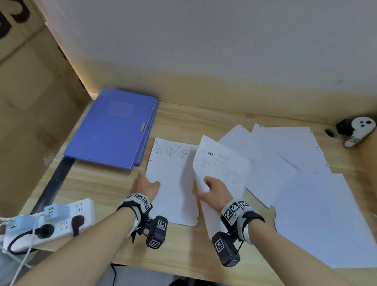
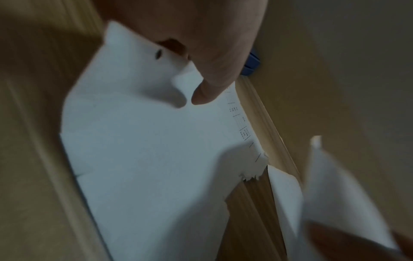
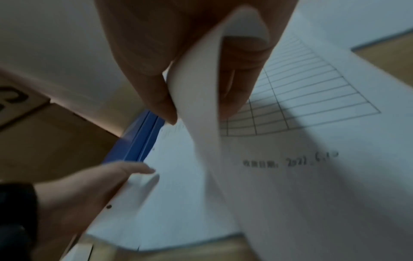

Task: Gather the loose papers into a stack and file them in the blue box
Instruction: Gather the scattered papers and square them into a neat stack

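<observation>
The blue box (image 1: 115, 126) lies flat and closed at the desk's back left; its edge shows as blue box (image 3: 138, 143) in the right wrist view. A punched sheet (image 1: 173, 181) lies flat mid-desk. My left hand (image 1: 147, 184) holds its left edge, thumb (image 2: 208, 88) on top, and the paper buckles there. My right hand (image 1: 205, 184) pinches a printed sheet (image 1: 223, 163) between thumb and fingers (image 3: 234, 79), lifted and curled just right of the flat sheet. Several loose papers (image 1: 301, 169) overlap on the right half of the desk.
A power strip (image 1: 50, 221) with plugs and cables sits at the front left edge. A white controller (image 1: 356, 130) lies in the back right corner. Cardboard boxes (image 1: 22, 114) stand along the left, and the wall closes the back.
</observation>
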The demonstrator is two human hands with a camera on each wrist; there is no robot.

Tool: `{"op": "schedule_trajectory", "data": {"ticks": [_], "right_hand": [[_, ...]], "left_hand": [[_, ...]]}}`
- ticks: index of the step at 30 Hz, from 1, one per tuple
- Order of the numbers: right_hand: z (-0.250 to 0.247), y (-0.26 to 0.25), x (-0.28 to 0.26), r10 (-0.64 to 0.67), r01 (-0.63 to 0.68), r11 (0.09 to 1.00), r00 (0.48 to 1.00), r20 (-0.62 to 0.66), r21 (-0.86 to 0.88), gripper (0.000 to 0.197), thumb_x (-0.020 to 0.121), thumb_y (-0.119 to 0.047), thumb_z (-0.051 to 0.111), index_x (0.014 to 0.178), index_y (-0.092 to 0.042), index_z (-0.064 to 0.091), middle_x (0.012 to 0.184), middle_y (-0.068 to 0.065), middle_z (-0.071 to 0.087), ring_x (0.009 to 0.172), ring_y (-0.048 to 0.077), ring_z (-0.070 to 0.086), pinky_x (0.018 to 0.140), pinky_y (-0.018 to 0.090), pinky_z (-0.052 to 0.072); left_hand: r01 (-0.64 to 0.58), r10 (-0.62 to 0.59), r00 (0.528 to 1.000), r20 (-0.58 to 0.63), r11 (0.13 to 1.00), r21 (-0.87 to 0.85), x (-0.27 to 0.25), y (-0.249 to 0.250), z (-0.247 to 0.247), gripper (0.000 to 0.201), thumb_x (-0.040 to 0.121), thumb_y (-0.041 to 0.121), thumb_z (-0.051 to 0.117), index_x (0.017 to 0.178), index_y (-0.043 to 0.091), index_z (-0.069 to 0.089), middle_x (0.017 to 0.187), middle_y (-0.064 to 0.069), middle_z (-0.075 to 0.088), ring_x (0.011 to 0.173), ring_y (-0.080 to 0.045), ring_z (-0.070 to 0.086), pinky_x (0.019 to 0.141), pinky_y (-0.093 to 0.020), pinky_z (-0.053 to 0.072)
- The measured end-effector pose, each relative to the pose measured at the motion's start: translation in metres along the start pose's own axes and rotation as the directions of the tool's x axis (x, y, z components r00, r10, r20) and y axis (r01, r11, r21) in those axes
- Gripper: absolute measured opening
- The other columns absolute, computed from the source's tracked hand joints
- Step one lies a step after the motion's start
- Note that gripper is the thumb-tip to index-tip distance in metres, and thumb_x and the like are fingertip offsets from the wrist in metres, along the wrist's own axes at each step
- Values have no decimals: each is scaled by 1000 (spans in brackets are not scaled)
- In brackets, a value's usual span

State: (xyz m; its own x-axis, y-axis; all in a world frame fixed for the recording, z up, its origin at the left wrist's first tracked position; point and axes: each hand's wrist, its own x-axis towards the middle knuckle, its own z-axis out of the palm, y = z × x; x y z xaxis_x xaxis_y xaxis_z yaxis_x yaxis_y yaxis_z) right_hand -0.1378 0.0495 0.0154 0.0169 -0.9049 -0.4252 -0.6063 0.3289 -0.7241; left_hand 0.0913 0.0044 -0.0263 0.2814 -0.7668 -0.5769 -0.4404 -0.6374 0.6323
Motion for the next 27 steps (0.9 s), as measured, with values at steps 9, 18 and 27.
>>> {"op": "schedule_trajectory", "data": {"ticks": [9,18,27], "right_hand": [[91,-16,13,53,-32,992,984,170,-122,23,78,-35,56,89,-15,62,89,6,68,75,20,58,67,33,44],[63,-16,8,44,-54,997,979,199,48,43,82,-54,43,80,-19,68,81,1,72,80,26,68,84,48,54],[-56,57,-29,296,-275,948,947,-125,161,21,84,-31,54,78,-22,72,71,-4,73,80,22,69,81,41,55]], "left_hand": [[-27,11,990,140,994,109,-7,-44,-32,41,71,17,53,111,23,59,102,3,69,89,-22,66,86,-41,57],[-232,281,958,-63,882,410,-28,-4,-29,43,89,15,53,131,13,49,137,-5,50,125,-24,47,94,-33,41],[-514,435,857,276,681,523,-29,91,46,36,93,18,49,129,16,53,140,-6,49,129,-26,44,103,-42,40]]}}
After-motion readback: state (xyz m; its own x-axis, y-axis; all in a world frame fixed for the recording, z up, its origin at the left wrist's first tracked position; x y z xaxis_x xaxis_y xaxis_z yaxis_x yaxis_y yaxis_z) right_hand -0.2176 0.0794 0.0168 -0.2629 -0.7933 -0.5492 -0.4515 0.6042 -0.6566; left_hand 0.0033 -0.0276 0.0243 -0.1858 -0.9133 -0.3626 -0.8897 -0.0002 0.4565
